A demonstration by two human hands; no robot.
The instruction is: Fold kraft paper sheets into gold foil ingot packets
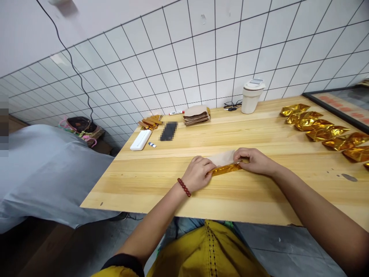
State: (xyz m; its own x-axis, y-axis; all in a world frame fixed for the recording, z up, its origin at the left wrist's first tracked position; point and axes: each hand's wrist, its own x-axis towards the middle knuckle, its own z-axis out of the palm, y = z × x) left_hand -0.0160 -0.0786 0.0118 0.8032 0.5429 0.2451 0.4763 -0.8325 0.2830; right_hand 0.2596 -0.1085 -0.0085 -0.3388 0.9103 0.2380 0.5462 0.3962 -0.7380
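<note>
"Since that gold-foil paper (226, 169) looks thin, how will it handle?"
"Light, soft, slick, I'd guess, and quick to crease; pinch the ends."
"Where is it?"
"On the table (144, 181), the paper stack (197, 117) at its eleven o'clock; the left hand (198, 173) clamps its nine-o'clock end, the right hand (253, 160) its three-o'clock end."

Before us on the desk (161, 181), our left fingers (208, 168) and right fingers (241, 155) sit at either end of a sheet (221, 158); behind it we have a paper stack (196, 115), with glasses (236, 104), then a cup (251, 99), to its right by the wall (201, 77), a marker (176, 113) just left, and foil pieces (328, 132) in a row at far right
</note>
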